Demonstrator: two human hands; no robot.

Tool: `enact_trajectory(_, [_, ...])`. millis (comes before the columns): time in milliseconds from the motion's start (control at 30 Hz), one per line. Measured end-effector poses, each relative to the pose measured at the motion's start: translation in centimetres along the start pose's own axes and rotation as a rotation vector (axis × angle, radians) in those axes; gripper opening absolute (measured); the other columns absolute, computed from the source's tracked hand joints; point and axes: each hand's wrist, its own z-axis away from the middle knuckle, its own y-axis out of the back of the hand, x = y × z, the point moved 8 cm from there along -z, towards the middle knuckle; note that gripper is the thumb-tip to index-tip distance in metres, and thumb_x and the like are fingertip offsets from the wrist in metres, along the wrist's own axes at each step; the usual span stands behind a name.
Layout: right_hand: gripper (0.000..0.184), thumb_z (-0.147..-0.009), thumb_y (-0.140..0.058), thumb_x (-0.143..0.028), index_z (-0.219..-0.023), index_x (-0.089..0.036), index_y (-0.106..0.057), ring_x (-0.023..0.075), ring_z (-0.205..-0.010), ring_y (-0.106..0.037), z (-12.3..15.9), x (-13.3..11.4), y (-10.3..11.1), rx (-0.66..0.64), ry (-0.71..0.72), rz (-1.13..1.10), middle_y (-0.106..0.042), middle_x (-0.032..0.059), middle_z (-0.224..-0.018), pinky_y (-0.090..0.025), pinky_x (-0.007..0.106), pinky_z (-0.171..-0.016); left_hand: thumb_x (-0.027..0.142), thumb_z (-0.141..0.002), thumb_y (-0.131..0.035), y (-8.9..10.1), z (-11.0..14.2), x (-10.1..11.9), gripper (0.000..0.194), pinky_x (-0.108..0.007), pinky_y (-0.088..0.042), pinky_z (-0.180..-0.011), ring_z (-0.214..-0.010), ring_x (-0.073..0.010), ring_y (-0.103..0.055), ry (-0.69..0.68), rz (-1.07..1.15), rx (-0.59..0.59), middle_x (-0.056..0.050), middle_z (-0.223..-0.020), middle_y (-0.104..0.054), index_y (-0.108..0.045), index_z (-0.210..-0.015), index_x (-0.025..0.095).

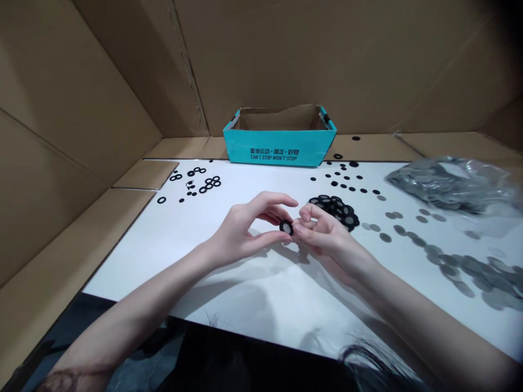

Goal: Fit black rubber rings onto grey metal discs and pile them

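Note:
My left hand [245,231] and my right hand [322,237] meet over the white table [171,261]. Between their fingertips is a black rubber ring [286,227] with a grey disc seated in it, held on edge. Just beyond my right hand lies a heap of similar black rings [335,209] with grey centres, partly hidden by my fingers. Grey metal discs [469,272] lie scattered to the right of my right hand, and small black discs [343,177] are spread farther back.
A teal cardboard box [280,147] stands at the table's back edge, against cardboard walls [286,54]. Loose black rings [200,182] lie back left. A clear plastic bag [449,185] of grey discs sits at the right. The table's front edge runs below my forearms.

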Motion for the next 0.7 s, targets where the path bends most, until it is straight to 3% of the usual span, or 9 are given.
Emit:
enact_trajectory(233, [0.06,-0.062,-0.096,-0.053,-0.078,-0.025,-0.046,0.0125,-0.061,-0.051,-0.1,0.6,-0.1,-0.008,-0.04,0.013,-0.053,-0.0076,-0.064,-0.031,0.025,-0.056,0.029,-0.091,-0.081,0.1,0.0,-0.1,0.036,-0.026,-0.065,-0.084,-0.088,-0.0153,-0.078,0.043,0.023,0.034,-0.002,-0.098,-0.077,-0.062,-0.12,0.022])
enact_trajectory(367, [0.061,-0.061,-0.097,-0.051,-0.079,-0.025,-0.045,0.0092,-0.055,-0.043,-0.1,0.9,-0.3,-0.019,-0.073,-0.03,-0.051,-0.0095,-0.062,-0.027,0.024,-0.054,0.029,-0.086,-0.086,0.2,0.0,0.3,0.048,-0.024,-0.065,-0.087,-0.088,-0.0139,-0.078,-0.009,0.011,0.061,0.001,-0.094,-0.077,-0.06,-0.126,0.024])
enact_trajectory(467, [0.062,-0.061,-0.097,-0.051,-0.078,-0.025,-0.043,0.0088,-0.054,-0.041,0.0,0.5,-0.4,-0.015,-0.048,-0.037,-0.051,-0.0096,-0.062,-0.028,0.024,-0.055,0.033,-0.082,-0.089,0.2,0.1,0.5,0.057,-0.026,-0.065,-0.09,-0.093,-0.0155,-0.078,-0.047,-0.032,0.06,-0.001,-0.099,-0.077,-0.059,-0.13,0.025])
enact_trajectory(700, [0.062,-0.06,-0.096,-0.056,-0.079,-0.025,-0.045,0.0115,-0.059,-0.049,0.0,0.2,-0.1,0.0,-0.021,0.007,-0.052,-0.0081,-0.063,-0.034,0.025,-0.056,0.025,-0.094,-0.077,0.0,0.4,1.0,0.05,-0.029,-0.066,-0.095,-0.102,-0.0176,-0.08,-0.159,-0.179,0.055,-0.006,-0.128,-0.076,-0.058,-0.14,0.027])
